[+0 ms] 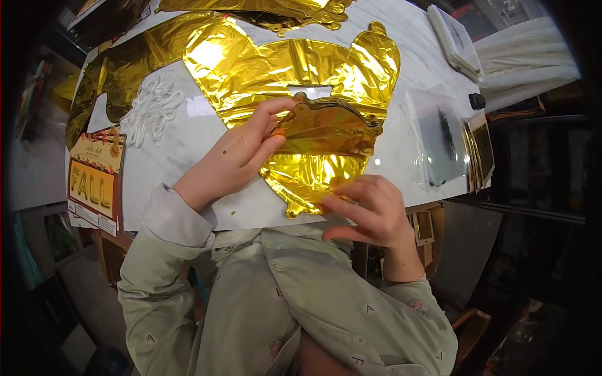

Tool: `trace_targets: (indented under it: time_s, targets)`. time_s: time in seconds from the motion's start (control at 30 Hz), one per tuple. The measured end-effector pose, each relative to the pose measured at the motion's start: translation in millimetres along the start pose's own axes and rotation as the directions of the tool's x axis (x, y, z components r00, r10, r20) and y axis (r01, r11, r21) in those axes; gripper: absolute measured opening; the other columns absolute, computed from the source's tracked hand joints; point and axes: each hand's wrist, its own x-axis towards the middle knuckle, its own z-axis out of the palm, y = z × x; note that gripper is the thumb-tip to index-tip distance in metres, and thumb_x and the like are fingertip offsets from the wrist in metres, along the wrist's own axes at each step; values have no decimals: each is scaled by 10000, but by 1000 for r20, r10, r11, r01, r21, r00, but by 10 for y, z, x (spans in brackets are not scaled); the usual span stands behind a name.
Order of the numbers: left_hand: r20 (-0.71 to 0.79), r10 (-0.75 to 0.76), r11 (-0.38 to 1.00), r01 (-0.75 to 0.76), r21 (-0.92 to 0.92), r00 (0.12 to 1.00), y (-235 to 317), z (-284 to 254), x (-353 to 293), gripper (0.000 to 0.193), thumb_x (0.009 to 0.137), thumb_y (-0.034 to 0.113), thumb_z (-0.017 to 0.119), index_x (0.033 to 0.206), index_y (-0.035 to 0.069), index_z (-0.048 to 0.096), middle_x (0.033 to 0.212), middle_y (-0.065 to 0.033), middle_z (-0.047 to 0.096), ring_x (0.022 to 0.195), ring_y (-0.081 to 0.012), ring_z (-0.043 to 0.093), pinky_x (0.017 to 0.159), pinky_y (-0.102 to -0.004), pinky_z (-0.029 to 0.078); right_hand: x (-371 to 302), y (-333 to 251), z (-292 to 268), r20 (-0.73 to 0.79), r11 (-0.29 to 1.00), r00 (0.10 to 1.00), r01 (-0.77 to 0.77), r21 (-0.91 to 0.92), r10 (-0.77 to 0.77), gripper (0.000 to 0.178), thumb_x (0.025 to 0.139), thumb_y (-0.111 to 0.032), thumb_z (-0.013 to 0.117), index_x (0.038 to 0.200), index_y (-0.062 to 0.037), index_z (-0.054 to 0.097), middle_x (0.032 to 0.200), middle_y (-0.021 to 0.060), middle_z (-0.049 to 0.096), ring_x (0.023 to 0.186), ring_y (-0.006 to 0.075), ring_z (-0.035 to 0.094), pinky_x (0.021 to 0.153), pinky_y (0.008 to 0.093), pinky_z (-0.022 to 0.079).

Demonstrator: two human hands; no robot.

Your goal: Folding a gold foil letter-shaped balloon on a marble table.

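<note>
A flat gold foil balloon [301, 66] lies on the marble-look table in front of me, with a small cut-out opening near its middle. Over its lower part rests a folded layer of gold foil [329, 128] with a wavy, darker edge. My left hand [235, 156] pinches the left end of that layer between thumb and fingers. Close to the balloon's near edge, my right hand [375, 210] has its fingers spread and its thumb apart. Its fingertips overlap the foil, and whether they touch it I cannot tell.
More gold foil lies at the far edge [263, 11] and left [132, 59]. White string [153, 106] is heaped beside a printed package card [94, 182]. Rightward are clear plastic sleeves [436, 141], a white flat stack [454, 41] and a small black object [477, 101].
</note>
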Motion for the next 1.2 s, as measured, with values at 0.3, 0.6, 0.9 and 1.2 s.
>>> trace_targets:
  time_s: [0.3, 0.6, 0.9, 1.2]
  targets:
    - [38, 293, 947, -295, 124, 955, -34, -15, 63, 477, 986, -67, 457, 1414, 116, 564, 1340, -142, 641, 1254, -336, 588, 1145, -396, 400, -19, 143, 198, -29, 926, 928, -369, 80, 372, 230, 708, -25, 823, 915, -31, 725, 826, 77, 676, 725, 233, 657, 641, 330, 527]
    - [171, 246, 903, -289, 319, 954, 32, -84, 40, 235, 916, 86, 639, 1143, 95, 695, 1047, -141, 677, 1077, -344, 609, 1057, -422, 444, 188, 240, 341, -57, 747, 768, -600, 285, 638, 194, 877, -98, 780, 795, 32, 662, 632, 105, 546, 543, 180, 475, 535, 313, 396]
    - [158, 148, 885, -202, 419, 976, 40, -23, 111, 75, 927, 49, 691, 993, 39, 726, 941, -77, 692, 853, -231, 632, 782, -324, 490, 93, 157, 322, -44, 646, 728, -577, 499, 684, 284, 806, -13, 787, 997, -14, 577, 806, 71, 588, 661, 193, 562, 609, 302, 455]
    - [36, -41, 984, 34, 174, 999, -26, -2, 24, 147, 894, 33, 733, 1008, 22, 640, 962, -71, 673, 919, -193, 636, 809, -290, 496, -112, 36, 281, -426, 910, 805, -388, 145, 412, 381, 727, -106, 871, 996, -41, 610, 915, 90, 548, 807, 280, 551, 687, 374, 473]
